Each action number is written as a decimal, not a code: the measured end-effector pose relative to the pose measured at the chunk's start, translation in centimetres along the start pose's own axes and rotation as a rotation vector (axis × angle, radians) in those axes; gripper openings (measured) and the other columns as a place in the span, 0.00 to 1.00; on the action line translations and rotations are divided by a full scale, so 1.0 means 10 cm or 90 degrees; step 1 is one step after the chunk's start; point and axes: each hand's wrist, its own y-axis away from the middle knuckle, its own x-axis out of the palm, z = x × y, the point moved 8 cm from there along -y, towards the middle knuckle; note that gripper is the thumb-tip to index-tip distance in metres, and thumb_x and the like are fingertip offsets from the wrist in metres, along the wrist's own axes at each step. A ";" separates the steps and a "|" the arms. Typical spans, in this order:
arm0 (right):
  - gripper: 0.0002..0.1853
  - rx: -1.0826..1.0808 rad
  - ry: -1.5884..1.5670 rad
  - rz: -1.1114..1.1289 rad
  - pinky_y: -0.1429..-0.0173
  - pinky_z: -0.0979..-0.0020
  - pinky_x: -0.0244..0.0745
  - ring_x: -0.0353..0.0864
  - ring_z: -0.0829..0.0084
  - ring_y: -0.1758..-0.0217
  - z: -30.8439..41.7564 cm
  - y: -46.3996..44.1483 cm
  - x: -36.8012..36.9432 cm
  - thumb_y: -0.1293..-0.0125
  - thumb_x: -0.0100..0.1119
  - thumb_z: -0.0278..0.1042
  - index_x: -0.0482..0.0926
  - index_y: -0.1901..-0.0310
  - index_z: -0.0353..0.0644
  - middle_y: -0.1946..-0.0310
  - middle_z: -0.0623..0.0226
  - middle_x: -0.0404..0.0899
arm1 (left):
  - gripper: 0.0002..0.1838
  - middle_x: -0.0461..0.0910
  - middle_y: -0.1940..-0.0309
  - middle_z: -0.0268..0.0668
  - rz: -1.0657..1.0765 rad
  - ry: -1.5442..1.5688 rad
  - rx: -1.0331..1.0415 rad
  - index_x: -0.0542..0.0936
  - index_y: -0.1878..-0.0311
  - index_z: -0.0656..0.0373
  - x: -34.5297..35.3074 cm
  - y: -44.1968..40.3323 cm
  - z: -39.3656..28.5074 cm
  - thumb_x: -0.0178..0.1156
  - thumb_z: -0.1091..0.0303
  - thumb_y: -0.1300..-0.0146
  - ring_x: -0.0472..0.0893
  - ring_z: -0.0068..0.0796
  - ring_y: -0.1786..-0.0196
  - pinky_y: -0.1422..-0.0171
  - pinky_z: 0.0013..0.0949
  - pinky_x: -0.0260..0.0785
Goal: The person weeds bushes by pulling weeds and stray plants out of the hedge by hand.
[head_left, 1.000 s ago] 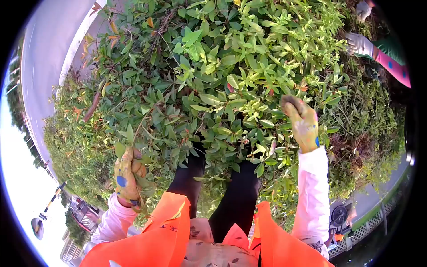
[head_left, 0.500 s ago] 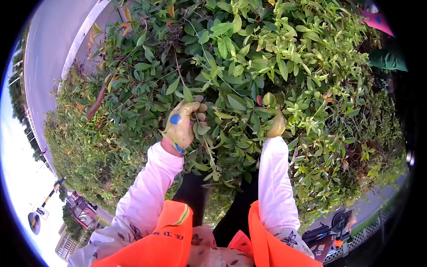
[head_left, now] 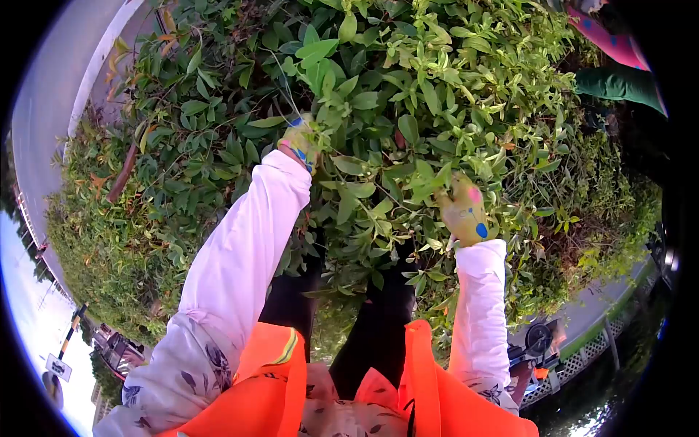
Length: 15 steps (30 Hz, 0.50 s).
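Leafy green shrubs (head_left: 408,80) fill the middle of the view. My left hand (head_left: 300,143), in a stained yellowish glove, reaches into the foliage left of centre; leaves cover its fingers. My right hand (head_left: 466,211), in a similar glove with pink and blue spots, is at the shrub right of centre. Its fingers are closed beside a leafy sprig (head_left: 428,182), and what they grip is too hidden to make out. Thin stems lie among the leaves between both hands.
At the upper right is another person's pink spotted sleeve (head_left: 608,40) and green clothing (head_left: 619,84). A road (head_left: 44,109) and pale kerb (head_left: 95,62) run along the left. A wheeled vehicle (head_left: 539,339) and lattice fence (head_left: 582,360) are at the lower right.
My left hand has gone from the lower left up into the foliage, and the stem it held is no longer seen in it. My right hand moved inward, then slightly back down. The other person's sleeve has shifted.
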 end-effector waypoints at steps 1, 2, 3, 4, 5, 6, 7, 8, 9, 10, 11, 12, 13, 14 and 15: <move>0.16 -0.049 0.118 0.071 0.55 0.56 0.73 0.78 0.48 0.61 -0.04 0.04 0.28 0.44 0.55 0.26 0.79 0.53 0.36 0.67 0.48 0.79 | 0.14 0.78 0.54 0.41 -0.051 -0.268 0.065 0.73 0.48 0.58 0.15 0.38 0.04 0.52 0.67 0.36 0.79 0.42 0.56 0.54 0.43 0.74; 0.21 0.001 0.117 0.137 0.54 0.57 0.74 0.78 0.48 0.61 -0.17 0.08 0.53 0.48 0.54 0.24 0.77 0.49 0.37 0.63 0.47 0.78 | 0.15 0.78 0.54 0.40 -0.098 -0.536 0.129 0.73 0.47 0.58 0.39 0.80 0.09 0.52 0.66 0.36 0.79 0.41 0.56 0.56 0.42 0.74; 0.24 0.062 0.136 0.182 0.54 0.57 0.74 0.78 0.48 0.61 -0.22 0.08 0.70 0.49 0.56 0.25 0.75 0.46 0.38 0.62 0.46 0.78 | 0.16 0.78 0.55 0.40 -0.121 -0.798 0.147 0.72 0.45 0.57 0.11 0.78 0.17 0.52 0.65 0.35 0.79 0.39 0.58 0.58 0.40 0.74; 0.28 0.126 0.157 0.226 0.54 0.57 0.74 0.79 0.48 0.60 -0.27 0.08 0.87 0.50 0.58 0.26 0.73 0.43 0.38 0.61 0.45 0.77 | 0.16 0.78 0.55 0.39 -0.125 -0.929 0.151 0.72 0.44 0.56 0.03 0.81 0.30 0.51 0.64 0.34 0.79 0.38 0.58 0.60 0.39 0.75; 0.29 0.142 0.103 0.174 0.53 0.57 0.74 0.79 0.49 0.58 -0.29 0.08 0.94 0.49 0.58 0.28 0.71 0.41 0.37 0.59 0.46 0.78 | 0.17 0.78 0.55 0.39 -0.130 -1.059 0.156 0.72 0.43 0.56 -0.08 0.83 0.42 0.51 0.64 0.33 0.79 0.37 0.59 0.61 0.38 0.75; 0.30 0.156 0.048 0.129 0.52 0.58 0.74 0.78 0.49 0.56 -0.34 0.13 1.04 0.48 0.59 0.30 0.69 0.40 0.37 0.58 0.46 0.78 | 0.18 0.78 0.55 0.38 -0.134 -0.564 0.138 0.71 0.42 0.55 0.08 1.12 0.58 0.50 0.61 0.32 0.78 0.34 0.61 0.62 0.36 0.74; 0.30 0.059 -0.017 0.012 0.50 0.61 0.73 0.77 0.51 0.52 -0.42 0.12 1.15 0.45 0.58 0.34 0.68 0.39 0.36 0.52 0.49 0.77 | 0.20 0.77 0.56 0.38 -0.138 -0.068 0.119 0.70 0.40 0.55 0.37 1.47 0.75 0.49 0.58 0.31 0.78 0.31 0.62 0.63 0.34 0.74; 0.28 0.160 -0.118 -0.039 0.47 0.65 0.72 0.76 0.53 0.49 -0.65 0.09 1.39 0.46 0.59 0.32 0.69 0.41 0.36 0.48 0.53 0.75 | 0.22 0.76 0.59 0.36 -0.302 -0.217 0.083 0.70 0.40 0.57 0.77 1.84 0.71 0.50 0.55 0.31 0.75 0.25 0.67 0.66 0.30 0.72; 0.27 0.171 -0.227 -0.156 0.46 0.66 0.72 0.77 0.55 0.50 -0.82 0.03 1.58 0.46 0.59 0.31 0.70 0.42 0.36 0.49 0.54 0.76 | 0.22 0.76 0.59 0.37 -0.232 -0.195 0.132 0.70 0.42 0.59 0.85 2.12 0.83 0.52 0.54 0.32 0.75 0.24 0.69 0.67 0.29 0.71; 0.25 0.193 -0.330 -0.229 0.46 0.65 0.72 0.77 0.57 0.51 -0.90 -0.04 1.63 0.44 0.58 0.30 0.71 0.43 0.36 0.50 0.56 0.77 | 0.23 0.76 0.58 0.38 -0.325 -0.167 0.036 0.70 0.42 0.62 0.99 2.45 0.92 0.51 0.55 0.32 0.76 0.25 0.68 0.66 0.30 0.71; 0.22 0.221 -0.437 -0.269 0.46 0.65 0.73 0.78 0.59 0.51 -0.93 -0.10 1.59 0.43 0.57 0.29 0.72 0.45 0.36 0.52 0.57 0.78 | 0.22 0.76 0.56 0.39 -0.270 -0.175 -0.002 0.71 0.42 0.63 1.01 2.69 0.98 0.51 0.56 0.32 0.76 0.25 0.67 0.66 0.30 0.70; 0.20 0.239 -0.536 -0.304 0.46 0.64 0.73 0.78 0.61 0.51 -0.94 -0.19 1.56 0.41 0.56 0.29 0.73 0.46 0.37 0.53 0.59 0.79 | 0.16 0.74 0.65 0.34 -0.338 -0.281 0.109 0.72 0.50 0.61 1.09 2.97 0.85 0.51 0.59 0.32 0.73 0.23 0.72 0.70 0.27 0.67; 0.18 0.256 -0.627 -0.327 0.46 0.64 0.74 0.79 0.62 0.52 -0.92 -0.30 1.52 0.39 0.55 0.28 0.74 0.47 0.37 0.55 0.60 0.80 | 0.10 0.72 0.74 0.30 -0.399 -0.384 0.225 0.74 0.58 0.59 1.33 3.18 0.61 0.51 0.63 0.32 0.71 0.21 0.76 0.73 0.25 0.64; 0.17 0.284 -0.697 -0.329 0.46 0.63 0.74 0.79 0.62 0.51 -0.85 -0.34 1.44 0.39 0.54 0.29 0.74 0.47 0.37 0.54 0.60 0.80 | 0.08 0.65 0.80 0.26 -0.452 -0.195 0.085 0.71 0.66 0.54 1.63 3.20 0.49 0.50 0.64 0.31 0.67 0.19 0.79 0.76 0.24 0.60; 0.17 0.314 -0.767 -0.333 0.46 0.62 0.75 0.78 0.61 0.51 -0.78 -0.37 1.35 0.38 0.54 0.29 0.74 0.47 0.37 0.53 0.60 0.79 | 0.09 0.63 0.81 0.25 -0.376 -0.184 0.104 0.68 0.69 0.52 1.64 3.23 0.39 0.50 0.62 0.31 0.65 0.19 0.80 0.76 0.24 0.58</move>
